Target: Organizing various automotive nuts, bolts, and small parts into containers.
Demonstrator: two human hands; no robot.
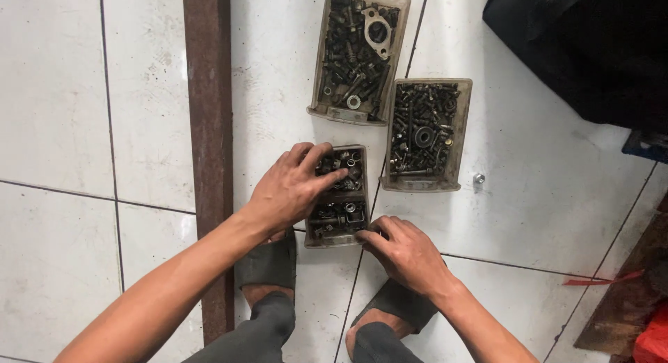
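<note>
Feet: two feet in dark sandals (268, 264) stand on the white tiled floor (62, 91) at 6 o'clock, grey trouser cuffs above them.
Right hand (407, 253): just past the right foot, at about 5 o'clock from the small tray. Its fingers are curled and the fingertips press on the tray's near right corner. It grips nothing that can be seen.
Small tray (339, 196): a cloudy plastic box on the floor near the centre, directly ahead of the feet, filled with dark nuts, bolts and washers.
Left hand (292, 185): it comes in from 7 o'clock and lies over the tray's left half, fingers spread and bent down into the hardware. Whether the fingertips pinch a piece cannot be told.
Middle tray (426, 133): just beside the small tray at 2 o'clock, full of dark bolts with a round ring on top.
Loose nut (479, 178): a shiny nut alone on the tile, near the middle tray's right near corner.
Far tray (358, 53): at 12 o'clock, touching the middle tray's far left corner, holding bolts and a pale metal flange.
Bar (207, 126): a rusty brown strip running from 12 to 6 o'clock, left of the trays.
Dark bag (584, 43): at 2 o'clock, well apart.
</note>
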